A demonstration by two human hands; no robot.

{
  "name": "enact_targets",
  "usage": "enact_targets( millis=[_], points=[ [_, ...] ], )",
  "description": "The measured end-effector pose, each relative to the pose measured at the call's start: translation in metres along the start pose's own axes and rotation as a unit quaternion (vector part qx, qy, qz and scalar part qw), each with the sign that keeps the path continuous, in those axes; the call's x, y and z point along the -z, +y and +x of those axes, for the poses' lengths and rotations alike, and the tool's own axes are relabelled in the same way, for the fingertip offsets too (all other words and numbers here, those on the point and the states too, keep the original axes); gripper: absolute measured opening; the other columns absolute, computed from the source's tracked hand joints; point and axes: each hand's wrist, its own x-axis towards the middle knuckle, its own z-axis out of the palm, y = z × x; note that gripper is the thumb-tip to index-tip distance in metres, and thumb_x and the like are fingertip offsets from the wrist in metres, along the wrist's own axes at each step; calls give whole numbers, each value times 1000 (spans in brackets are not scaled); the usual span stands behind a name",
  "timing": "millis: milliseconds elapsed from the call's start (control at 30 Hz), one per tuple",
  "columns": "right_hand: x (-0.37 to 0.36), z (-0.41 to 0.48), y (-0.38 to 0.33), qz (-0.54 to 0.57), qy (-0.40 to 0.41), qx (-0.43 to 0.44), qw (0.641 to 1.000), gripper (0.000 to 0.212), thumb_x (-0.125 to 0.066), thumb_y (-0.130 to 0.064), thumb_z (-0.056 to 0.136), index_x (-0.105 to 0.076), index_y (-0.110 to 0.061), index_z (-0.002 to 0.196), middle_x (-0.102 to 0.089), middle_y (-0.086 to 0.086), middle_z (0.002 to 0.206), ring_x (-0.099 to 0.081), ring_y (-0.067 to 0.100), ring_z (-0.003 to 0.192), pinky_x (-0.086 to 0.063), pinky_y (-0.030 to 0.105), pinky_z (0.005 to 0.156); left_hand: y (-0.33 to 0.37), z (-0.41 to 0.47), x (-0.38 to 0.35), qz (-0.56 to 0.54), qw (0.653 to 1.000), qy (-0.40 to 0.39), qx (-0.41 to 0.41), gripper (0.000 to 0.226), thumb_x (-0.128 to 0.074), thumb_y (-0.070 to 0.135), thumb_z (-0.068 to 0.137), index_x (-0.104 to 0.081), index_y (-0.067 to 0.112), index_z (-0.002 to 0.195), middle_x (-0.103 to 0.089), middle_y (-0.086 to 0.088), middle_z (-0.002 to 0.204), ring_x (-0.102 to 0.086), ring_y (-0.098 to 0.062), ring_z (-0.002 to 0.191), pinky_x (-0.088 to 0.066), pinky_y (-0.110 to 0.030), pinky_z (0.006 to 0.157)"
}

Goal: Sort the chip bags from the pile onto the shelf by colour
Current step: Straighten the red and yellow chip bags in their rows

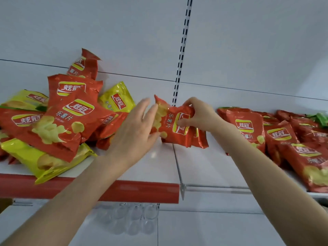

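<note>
Done: a red row (pixel 248 127) already lies on the right of the shelf (pixel 159 166).
Now: the right hand (pixel 200 116) has its grip tight on one red bag (pixel 170 129) mid-shelf. The left hand (pixel 134 128) is flat and touches it.
Left: the pile (pixel 58 121), red and yellow mixed.

A red chip bag (pixel 174 127) is held on its side above the middle of the shelf (pixel 159 167), in front of the slotted upright (pixel 182 50). Its right end is gripped by the curled fingers of the right hand (pixel 198 115), while its left end is touched by the straight fingers of the left hand (pixel 136 125). To the left, a loose pile (pixel 58 121) of red and yellow bags is heaped. To the right, red bags (pixel 284 139) are laid overlapping in a row, with a green bag (pixel 321 118) seen at the far right. A red strip (pixel 124 190) is fixed along the near edge of the shelf's left half.
</note>
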Motion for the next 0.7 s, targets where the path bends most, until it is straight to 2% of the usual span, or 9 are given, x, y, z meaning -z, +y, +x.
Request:
enact_targets(
  millis=[67, 133, 200, 300, 367, 433, 533, 600, 700],
  points=[
    [12, -14, -11, -46, -20, 46, 998, 63, -78, -30, 72, -45, -15, 123, -50, -2, 104, -52, 18, 95, -45, 29, 78, 8, 25, 7, 29, 997, -61, -21, 92, -81, 28, 71, -32, -9, 141, -28, -28, 149, -29, -40, 138, -21, -47, 111],
    [21, -27, -18, -49, -22, 80, 995, 67, -78, -29, 72, -41, -16, 126, -47, -5, 101, -50, 12, 88, -39, 24, 72, 10, 42, 7, 67, 984, -167, -12, 108, -69, 50, 78, -5, 0, 149, -7, -16, 158, -8, -26, 146, -7, -41, 116],
    [27, -37, -23, -28, -22, 101, 994, 68, -78, -29, 72, -38, -19, 127, -45, -10, 97, -49, 3, 79, -39, 17, 64, 9, 49, 7, 48, 971, -235, 18, 113, -69, 57, 74, -2, 6, 150, -25, -14, 154, -24, -24, 142, -20, -38, 113],
    [32, -49, -33, -13, -19, 145, 989, 63, -77, -26, 74, -38, -22, 124, -46, -13, 92, -51, 3, 78, -43, 13, 65, 10, 43, 8, -53, 960, -269, 59, 119, -77, 55, 65, -4, 18, 151, -50, -5, 140, -47, -24, 127, -41, -38, 99],
    [33, -54, -42, 10, -3, 196, 981, 56, -77, -21, 74, -41, -24, 117, -47, -15, 88, -52, 1, 77, -42, 10, 68, 10, 36, 9, -132, 946, -288, 70, 112, -77, 61, 55, -15, 39, 146, -58, 7, 129, -55, -18, 119, -44, -38, 96],
    [35, -55, -53, 33, 6, 239, 970, 53, -78, -17, 72, -41, -28, 109, -51, -12, 87, -52, 4, 80, -42, 11, 71, 7, 28, 13, -262, 919, -279, 98, 86, -75, 63, 44, -41, 54, 122, -66, 17, 111, -62, -5, 105, -49, -33, 93],
    [35, -47, -65, 82, 6, 266, 960, 55, -81, -18, 69, -42, -32, 104, -51, -12, 85, -52, 4, 78, -44, 14, 70, -1, 17, 23, -342, 890, -259, 158, 57, -88, 39, 55, -64, 33, 106, -72, 14, 97, -66, 0, 92, -51, -25, 86],
    [31, -40, -69, 116, 8, 281, 952, 57, -84, -20, 66, -43, -33, 105, -48, -12, 84, -50, 1, 74, -44, 14, 70, -3, 12, 34, -353, 887, -238, 181, 45, -90, 25, 59, -69, 25, 98, -74, 10, 92, -68, -2, 87, -53, -27, 84],
    [26, -31, -78, 184, 34, 294, 937, 60, -83, -32, 59, -44, -39, 104, -49, -14, 87, -51, -1, 75, -46, 15, 73, -4, 7, 57, -347, 895, -179, 216, 41, -90, 20, 57, -65, 24, 89, -73, 8, 85, -68, -3, 79, -55, -30, 81]
  ],
)
